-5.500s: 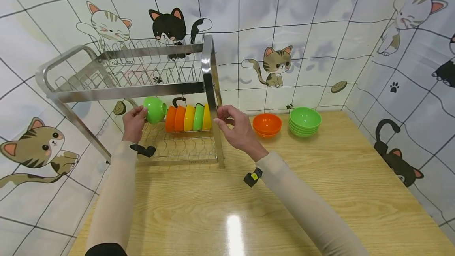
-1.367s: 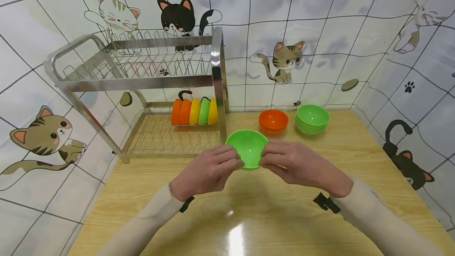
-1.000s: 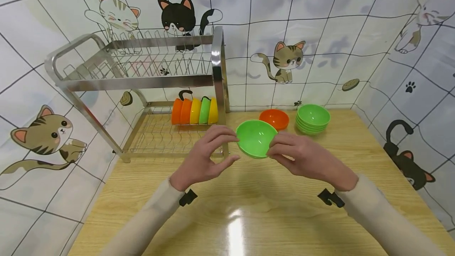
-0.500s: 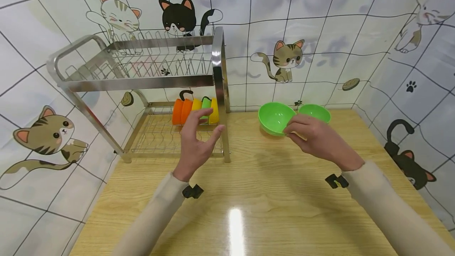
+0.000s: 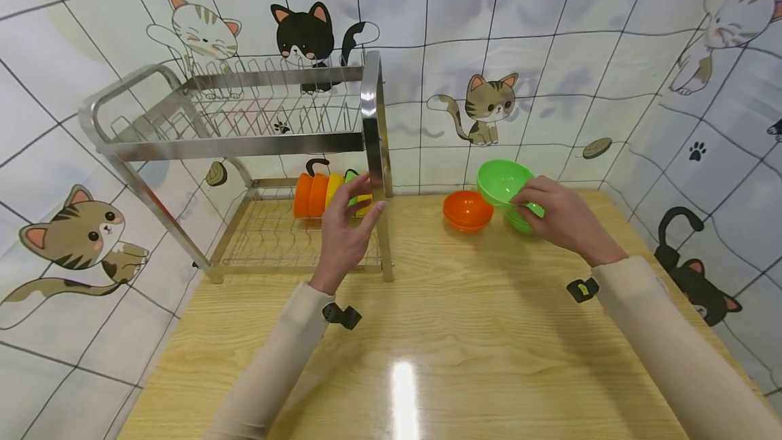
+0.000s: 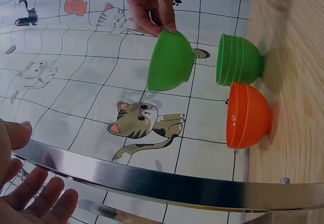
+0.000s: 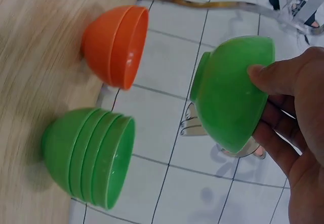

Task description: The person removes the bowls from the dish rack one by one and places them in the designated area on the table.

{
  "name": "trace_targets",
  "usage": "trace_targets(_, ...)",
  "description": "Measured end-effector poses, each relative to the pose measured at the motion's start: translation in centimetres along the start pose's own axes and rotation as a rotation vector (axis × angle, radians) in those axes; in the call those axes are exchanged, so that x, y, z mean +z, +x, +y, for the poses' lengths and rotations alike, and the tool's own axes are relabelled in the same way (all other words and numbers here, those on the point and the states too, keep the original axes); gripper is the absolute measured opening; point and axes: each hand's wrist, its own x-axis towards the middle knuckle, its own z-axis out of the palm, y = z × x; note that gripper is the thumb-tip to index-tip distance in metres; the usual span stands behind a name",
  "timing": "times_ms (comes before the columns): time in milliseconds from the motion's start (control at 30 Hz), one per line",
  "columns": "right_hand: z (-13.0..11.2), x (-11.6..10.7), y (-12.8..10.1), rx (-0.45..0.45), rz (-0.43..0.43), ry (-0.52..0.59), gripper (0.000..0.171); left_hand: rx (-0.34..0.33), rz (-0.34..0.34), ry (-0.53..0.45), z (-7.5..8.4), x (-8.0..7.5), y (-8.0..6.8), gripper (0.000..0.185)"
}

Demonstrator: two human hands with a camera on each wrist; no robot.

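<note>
My right hand [image 5: 559, 214] [image 7: 291, 112] grips a green bowl [image 5: 502, 180] [image 6: 171, 62] [image 7: 232, 98] by its rim, tilted, just above a stack of green bowls [image 5: 520, 220] [image 6: 239, 60] [image 7: 91, 155] at the back right of the table. My left hand [image 5: 349, 226] [image 6: 28, 193] hovers with straight fingers, holding nothing, in front of the steel post of the dish rack [image 5: 371, 127] [image 6: 152, 181]. Several orange, yellow and green bowls [image 5: 318, 194] stand on edge on the rack's lower shelf.
Stacked orange bowls [image 5: 467, 210] [image 6: 248, 116] [image 7: 115, 45] sit left of the green stack. The two-tier rack [image 5: 153, 148] fills the back left. The tiled wall [image 5: 550, 73] closes the back and right. Bare wooden table [image 5: 427, 331] lies near me.
The green bowl came off the rack to the table's middle, held by both hands. The left hand let go and drew back to the rack; the right hand carried the bowl right, over the green stack.
</note>
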Motion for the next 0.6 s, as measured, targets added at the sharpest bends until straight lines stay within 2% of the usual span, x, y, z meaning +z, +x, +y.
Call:
trace_targets(133,1.6,0.1,-0.3,0.044,-0.014,-0.017,0.021,-0.007,0.012,-0.037,-0.2,0.2,0.2,0.046)
trace_targets(433,4.3,0.6,-1.3,0.215,-0.113,-0.067,0.015,-0.067,0.076,-0.049,-0.6,0.6,0.3,0.037)
trace_targets(600,5.6,1.1,-2.3,0.286,-0.157,-0.08,0.013,-0.077,0.084,-0.065,-0.9,0.8,0.4,0.035)
